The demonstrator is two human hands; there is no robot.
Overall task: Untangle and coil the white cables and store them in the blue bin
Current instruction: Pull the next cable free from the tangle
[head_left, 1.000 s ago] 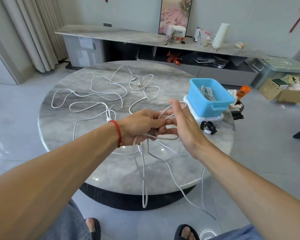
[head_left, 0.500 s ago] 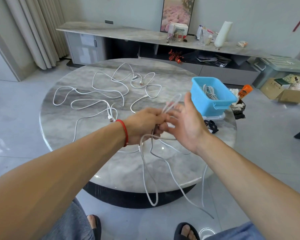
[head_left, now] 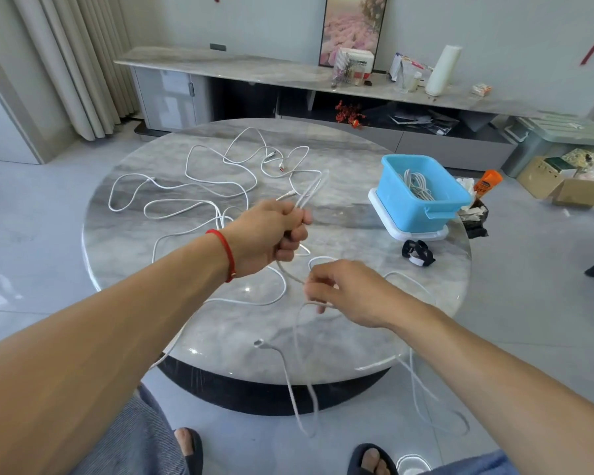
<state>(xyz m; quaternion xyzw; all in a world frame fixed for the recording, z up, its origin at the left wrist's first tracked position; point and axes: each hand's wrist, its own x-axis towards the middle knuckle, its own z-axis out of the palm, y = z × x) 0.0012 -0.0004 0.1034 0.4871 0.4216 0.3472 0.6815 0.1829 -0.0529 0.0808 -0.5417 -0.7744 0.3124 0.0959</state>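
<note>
My left hand [head_left: 271, 234] grips a folded loop of a white cable [head_left: 309, 193] that sticks up out of the fist over the round marble table [head_left: 124, 241]. My right hand [head_left: 347, 291] sits lower and nearer, pinching the same cable between its curled fingers. From both hands the cable's slack [head_left: 302, 389] hangs over the table's near edge toward the floor. Several more tangled white cables [head_left: 220, 173] lie spread on the table's far left half. The blue bin [head_left: 422, 193] stands at the right on a white lid and holds a coiled white cable [head_left: 417, 183].
A black and white strap [head_left: 418, 253] lies on the table in front of the bin. Past the table run a long low cabinet [head_left: 254, 73] and curtains. Boxes and an orange bottle [head_left: 487, 181] sit on the floor at right. My feet in sandals [head_left: 371, 459] are below.
My right hand has left the left hand and dropped down toward me along the cable. The left hand has risen slightly, its loop now standing higher. The hanging slack has swung.
</note>
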